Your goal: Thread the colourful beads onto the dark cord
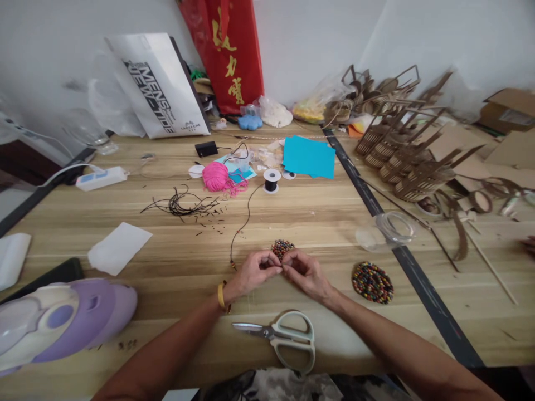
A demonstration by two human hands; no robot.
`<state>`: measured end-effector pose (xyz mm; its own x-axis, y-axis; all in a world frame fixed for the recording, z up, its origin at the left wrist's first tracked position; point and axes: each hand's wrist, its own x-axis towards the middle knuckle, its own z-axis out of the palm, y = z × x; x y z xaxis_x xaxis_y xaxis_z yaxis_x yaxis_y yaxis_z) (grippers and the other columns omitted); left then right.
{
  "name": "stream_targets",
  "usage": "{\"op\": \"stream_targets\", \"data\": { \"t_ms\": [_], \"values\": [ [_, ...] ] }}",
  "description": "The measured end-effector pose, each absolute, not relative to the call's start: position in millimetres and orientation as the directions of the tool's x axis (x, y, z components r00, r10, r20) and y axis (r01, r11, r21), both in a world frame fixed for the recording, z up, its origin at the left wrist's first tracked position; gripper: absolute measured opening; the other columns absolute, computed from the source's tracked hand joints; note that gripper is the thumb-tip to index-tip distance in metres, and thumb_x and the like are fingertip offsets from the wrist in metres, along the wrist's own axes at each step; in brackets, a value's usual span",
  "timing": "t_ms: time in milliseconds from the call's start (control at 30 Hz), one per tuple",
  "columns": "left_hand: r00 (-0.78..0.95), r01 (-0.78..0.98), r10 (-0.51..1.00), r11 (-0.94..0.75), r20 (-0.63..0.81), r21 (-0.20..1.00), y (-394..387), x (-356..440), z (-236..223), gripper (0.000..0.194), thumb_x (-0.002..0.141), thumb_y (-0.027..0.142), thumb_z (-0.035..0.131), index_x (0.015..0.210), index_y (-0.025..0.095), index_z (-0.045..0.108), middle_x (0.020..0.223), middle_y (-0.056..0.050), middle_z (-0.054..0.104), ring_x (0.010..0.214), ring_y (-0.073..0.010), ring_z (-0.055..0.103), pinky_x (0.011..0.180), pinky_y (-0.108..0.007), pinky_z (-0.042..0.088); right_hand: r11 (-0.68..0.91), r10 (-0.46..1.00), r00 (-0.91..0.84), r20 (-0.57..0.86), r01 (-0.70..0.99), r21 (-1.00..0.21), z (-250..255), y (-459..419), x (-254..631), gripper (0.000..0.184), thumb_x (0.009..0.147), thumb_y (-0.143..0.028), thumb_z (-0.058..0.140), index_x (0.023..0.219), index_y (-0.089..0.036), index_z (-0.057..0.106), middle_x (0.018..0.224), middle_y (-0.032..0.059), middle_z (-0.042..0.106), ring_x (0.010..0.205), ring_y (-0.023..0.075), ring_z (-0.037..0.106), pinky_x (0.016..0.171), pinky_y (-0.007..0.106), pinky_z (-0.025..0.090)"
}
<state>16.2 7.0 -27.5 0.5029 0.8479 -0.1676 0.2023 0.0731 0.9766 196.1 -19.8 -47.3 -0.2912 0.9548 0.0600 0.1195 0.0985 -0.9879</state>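
My left hand (pixel 259 271) and my right hand (pixel 307 274) meet fingertip to fingertip over the table, both pinched closed. Whatever sits between the fingers is too small to make out. Just beyond them lies a small pile of multicoloured beads (pixel 282 247), partly covered by my fingers. A black cord (pixel 249 206) runs from a white-rimmed spool (pixel 271 181) toward my left wrist, with a few brown beads (pixel 233 265) on its near end. Scissors (pixel 288 337) with pale handles lie below my hands. A coiled strand of coloured beads (pixel 373 283) rests to the right.
Cut black cords (pixel 181 205) and short snippets lie at left, near pink yarn (pixel 215 176). Blue sheets (pixel 309 157) are at the back. Small woven baskets (pixel 401 153) and clear tubing (pixel 395 227) stand right. A purple-and-white device (pixel 79 320) occupies the near left.
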Motion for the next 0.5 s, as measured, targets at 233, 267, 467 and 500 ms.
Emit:
{"op": "stream_targets", "data": {
  "t_ms": [233,267,467,500],
  "values": [
    [0.478,0.269,0.87,-0.013,-0.122,0.963,8.0,15.9,-27.8,0.011,0.073,0.023,0.065,0.072,0.012,0.067,0.067,-0.002,0.064,0.063,-0.0118,0.052,0.06,-0.022,0.039,0.096,0.956,-0.287,0.059,0.118,-0.988,-43.8,-21.2,195.8,0.027,0.084,-0.046,0.059,0.085,-0.018,0.056,0.067,0.0006,0.052,0.056,0.0116,0.045,0.048,0.023,0.035],
    [0.476,0.266,0.871,-0.01,-0.123,0.964,7.8,15.9,-27.2,0.011,0.072,0.023,0.065,0.072,0.012,0.068,0.067,-0.002,0.065,0.063,-0.012,0.052,0.061,-0.022,0.039,0.097,0.956,-0.288,0.059,0.118,-0.988,-44.1,-21.4,196.0,0.027,0.084,-0.045,0.059,0.085,-0.018,0.056,0.066,0.0005,0.052,0.055,0.0116,0.045,0.048,0.023,0.035],
    [0.465,0.271,0.875,0.004,-0.134,0.962,7.3,15.7,-24.5,0.011,0.071,0.023,0.066,0.07,0.011,0.067,0.064,-0.002,0.063,0.06,-0.0112,0.051,0.059,-0.021,0.038,0.105,0.951,-0.3,0.068,0.106,-0.989,-47.7,-21.6,197.5,0.025,0.084,-0.042,0.059,0.086,-0.018,0.057,0.069,0.0011,0.053,0.057,0.0114,0.047,0.049,0.023,0.037],
    [0.464,0.274,0.876,0.002,-0.134,0.962,7.4,15.5,-25.0,0.012,0.072,0.023,0.066,0.07,0.011,0.067,0.064,-0.002,0.063,0.06,-0.011,0.05,0.058,-0.021,0.037,0.106,0.951,-0.301,0.069,0.109,-0.988,-48.0,-21.5,197.7,0.025,0.085,-0.042,0.059,0.086,-0.018,0.057,0.069,0.0011,0.053,0.057,0.0114,0.046,0.049,0.023,0.036]
  ]
}}
